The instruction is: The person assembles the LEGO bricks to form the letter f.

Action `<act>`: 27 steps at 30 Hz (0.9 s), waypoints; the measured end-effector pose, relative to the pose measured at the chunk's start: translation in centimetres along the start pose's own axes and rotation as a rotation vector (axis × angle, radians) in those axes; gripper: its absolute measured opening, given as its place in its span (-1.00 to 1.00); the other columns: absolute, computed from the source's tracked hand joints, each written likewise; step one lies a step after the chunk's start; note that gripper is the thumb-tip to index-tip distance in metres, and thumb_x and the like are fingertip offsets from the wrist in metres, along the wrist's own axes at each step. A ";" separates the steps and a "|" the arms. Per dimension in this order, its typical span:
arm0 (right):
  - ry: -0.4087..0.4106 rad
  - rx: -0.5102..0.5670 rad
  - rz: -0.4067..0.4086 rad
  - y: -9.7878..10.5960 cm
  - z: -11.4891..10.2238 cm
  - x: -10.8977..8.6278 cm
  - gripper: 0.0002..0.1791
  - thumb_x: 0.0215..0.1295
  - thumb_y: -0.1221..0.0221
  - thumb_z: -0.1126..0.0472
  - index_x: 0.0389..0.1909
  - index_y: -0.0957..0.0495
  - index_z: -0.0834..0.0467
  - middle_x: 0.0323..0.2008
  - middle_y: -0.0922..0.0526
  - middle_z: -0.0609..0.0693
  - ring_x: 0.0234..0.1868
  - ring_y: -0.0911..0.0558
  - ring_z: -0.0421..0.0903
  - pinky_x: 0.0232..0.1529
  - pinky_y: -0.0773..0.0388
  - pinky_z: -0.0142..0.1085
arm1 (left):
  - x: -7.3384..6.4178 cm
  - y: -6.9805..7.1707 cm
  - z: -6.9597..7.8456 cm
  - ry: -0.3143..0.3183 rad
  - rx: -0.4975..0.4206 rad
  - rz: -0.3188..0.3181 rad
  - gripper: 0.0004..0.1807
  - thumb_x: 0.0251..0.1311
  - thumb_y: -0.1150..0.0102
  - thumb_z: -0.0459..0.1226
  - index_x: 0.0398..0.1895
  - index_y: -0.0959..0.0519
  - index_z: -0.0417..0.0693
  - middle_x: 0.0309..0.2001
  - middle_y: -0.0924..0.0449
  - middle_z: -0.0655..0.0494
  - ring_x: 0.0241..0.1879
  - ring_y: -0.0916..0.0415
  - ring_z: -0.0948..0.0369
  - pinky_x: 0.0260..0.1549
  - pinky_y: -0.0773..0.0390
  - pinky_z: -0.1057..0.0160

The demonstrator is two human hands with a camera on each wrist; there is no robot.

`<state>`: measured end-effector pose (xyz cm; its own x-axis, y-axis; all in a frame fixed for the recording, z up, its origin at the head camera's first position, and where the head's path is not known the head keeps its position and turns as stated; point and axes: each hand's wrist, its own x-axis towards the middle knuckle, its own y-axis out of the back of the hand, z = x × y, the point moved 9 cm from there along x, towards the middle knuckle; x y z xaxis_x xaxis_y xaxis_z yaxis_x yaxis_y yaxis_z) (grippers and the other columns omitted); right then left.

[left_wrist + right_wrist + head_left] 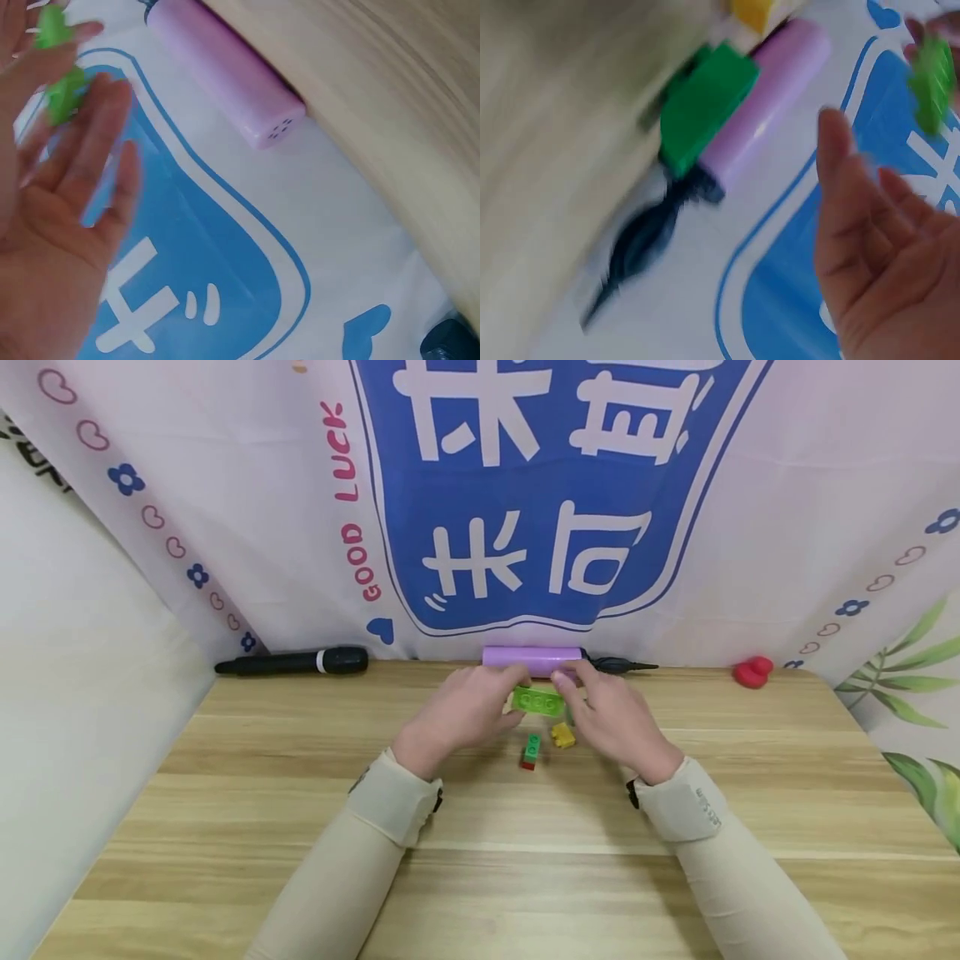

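Observation:
In the head view my left hand [468,710] pinches a light green toy brick [537,701] with round studs between thumb and fingers. The brick also shows, blurred, in the left wrist view, with the left palm [60,240] below it. My right hand [611,714] is just right of the brick, its fingers loosely bent; in the right wrist view that hand [892,255] appears apart from it. On the table below lie a small green brick piece with a red end [531,750] and a yellow brick [562,735]. A darker green block [709,109] shows in the right wrist view.
Behind the hands a purple pump [532,658] with a black nozzle lies along the table's back edge. A black stick-like object with a white ring [296,662] is at back left, a small red object [753,672] at back right. A printed cloth [285,527] hangs behind.

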<state>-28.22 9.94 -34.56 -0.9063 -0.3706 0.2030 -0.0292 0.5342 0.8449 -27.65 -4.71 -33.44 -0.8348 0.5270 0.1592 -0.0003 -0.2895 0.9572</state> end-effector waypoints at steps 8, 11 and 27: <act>-0.204 0.468 -0.222 -1.1 1.4 -0.3 -0.34 0.72 0.27 -0.26 0.23 -0.61 0.11 -0.24 -0.76 0.14 -0.37 -0.75 0.15 -0.39 -0.62 -0.12 | -0.5 1.7 2.3 -0.207 0.006 0.155 -0.67 0.29 -0.47 -0.25 0.03 -0.55 0.05 -0.12 -0.73 0.16 -0.35 -0.61 0.22 -0.28 -0.68 0.25; -0.207 0.519 -0.273 -1.3 1.2 -0.4 -0.46 0.71 0.13 -0.19 0.15 -0.65 0.11 -0.24 -0.76 0.13 -0.39 -0.71 0.04 -0.42 -0.61 -0.18 | -0.6 1.9 2.5 -0.242 0.016 0.207 -0.71 0.29 -0.46 -0.29 -0.03 -0.55 0.03 -0.21 -0.73 0.16 -0.44 -0.57 0.22 -0.38 -0.63 0.25; 0.006 0.410 -0.424 -1.8 -0.8 -0.8 -0.65 0.46 -0.34 0.11 0.15 -0.70 0.19 -0.24 -0.81 0.16 -0.31 -0.76 0.21 -0.43 -0.58 -0.33 | -0.3 1.1 2.3 -0.162 -0.093 0.050 -0.65 0.21 -0.55 -0.27 -0.01 -0.61 0.03 -0.16 -0.71 0.18 -0.28 -0.63 0.23 -0.22 -0.67 0.24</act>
<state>-27.09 8.68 -35.91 -0.7773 -0.6200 -0.1069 -0.5503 0.5876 0.5932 -26.17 -3.38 -31.86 -0.7356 0.6296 0.2502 -0.0179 -0.3872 0.9218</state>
